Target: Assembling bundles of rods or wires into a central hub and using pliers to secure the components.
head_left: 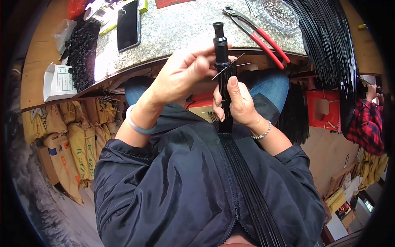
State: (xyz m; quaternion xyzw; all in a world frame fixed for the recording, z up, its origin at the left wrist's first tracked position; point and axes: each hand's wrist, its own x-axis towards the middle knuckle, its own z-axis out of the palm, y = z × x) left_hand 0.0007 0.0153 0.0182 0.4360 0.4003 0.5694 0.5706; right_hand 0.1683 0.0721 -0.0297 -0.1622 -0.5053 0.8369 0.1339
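Note:
My right hand (242, 103) is closed around a bundle of black umbrella ribs (225, 119), thumb up along its right side. The long ends run down over the front of my jacket. On top of the bundle an upright black plastic umbrella runner (221, 48) stands, with a wide collar at its base. Several thin rods stick out sideways just under the collar. My left hand (183, 72) is beside the runner on the left, its fingers apart and slightly blurred. Some fingertips reach behind the runner; whether they touch it is hidden.
On the speckled tabletop (173, 33) lie red-handled pincers (257, 35), a phone (128, 25) and a clear dish of small metal parts (279, 16). Black plastic pieces (82, 53) and a white box (60, 84) sit left. Black ribs (325, 41) hang over the right edge. Another person's checked sleeve (366, 127) shows far right.

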